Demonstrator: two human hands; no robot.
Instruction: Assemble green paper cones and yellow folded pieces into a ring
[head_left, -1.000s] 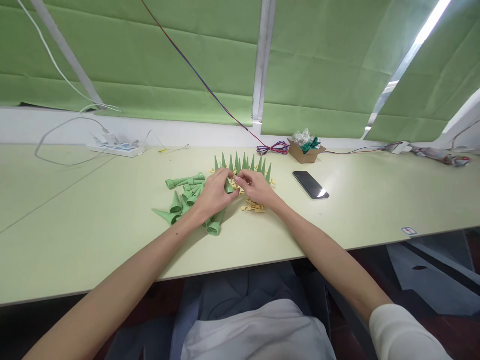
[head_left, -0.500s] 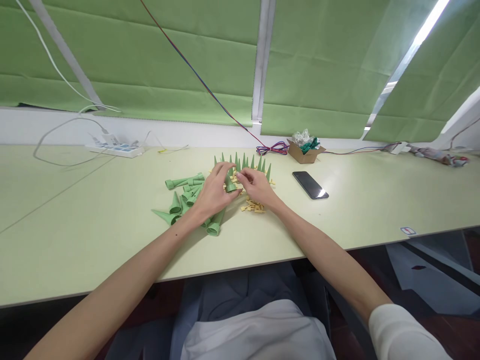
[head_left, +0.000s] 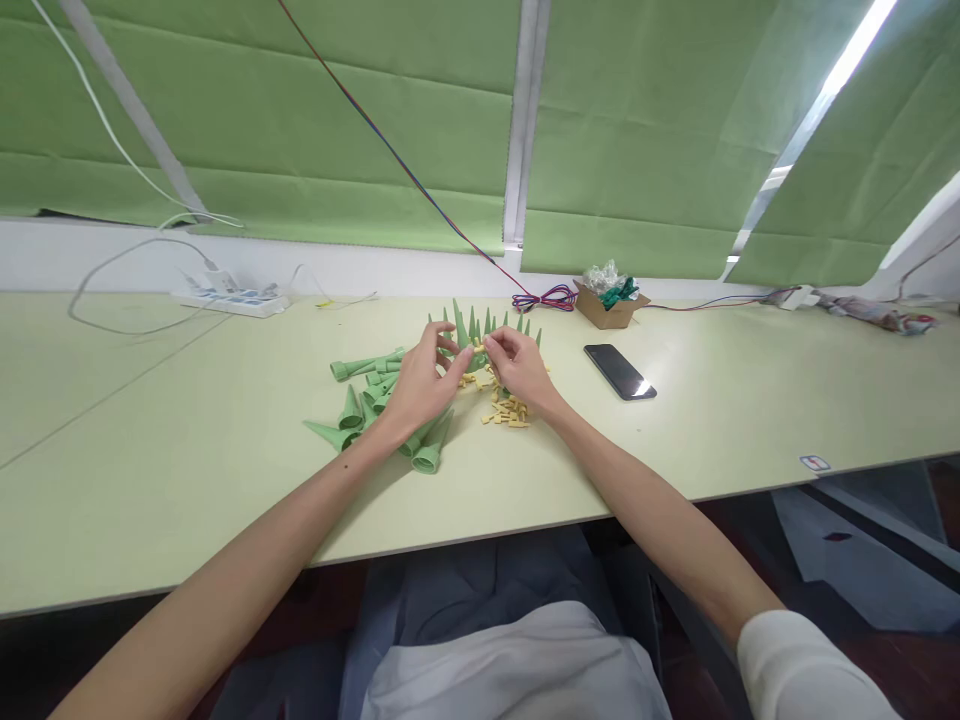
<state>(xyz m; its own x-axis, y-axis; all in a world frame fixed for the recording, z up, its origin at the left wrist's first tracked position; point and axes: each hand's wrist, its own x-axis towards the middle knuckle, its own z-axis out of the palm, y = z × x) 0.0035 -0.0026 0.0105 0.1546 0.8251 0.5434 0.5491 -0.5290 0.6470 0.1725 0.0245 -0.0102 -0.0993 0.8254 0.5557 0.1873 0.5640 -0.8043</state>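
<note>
My left hand (head_left: pixel 431 378) is curled around a hollow green plastic cone (head_left: pixel 460 325), its tip pointing up and slightly left. Between my left thumb and the pinched fingers of my right hand (head_left: pixel 519 368) is a small yellow plastic peg (head_left: pixel 479 349), close against the cone's side. Fingers hide the lower part of the cone. Below my right hand lies a heap of similar yellow pegs (head_left: pixel 504 412). Under and left of my left hand, several green cones (head_left: pixel 426 457) lie in a loose pile. Behind both hands, more green cones (head_left: pixel 520 324) stand upright in rows.
A black phone (head_left: pixel 620 372) lies to the right on the pale table (head_left: pixel 712 400). Farther back are a small cardboard box (head_left: pixel 606 313) with crumpled plastic and a coiled red-blue wire (head_left: pixel 545 297). A white power strip (head_left: pixel 232 300) with cables sits at the back left.
The held cone has turned from wide-end-down near my palm to a raised, more visible tip. A yellow peg now shows between my hands, and my left fingers have shifted slightly left.
</note>
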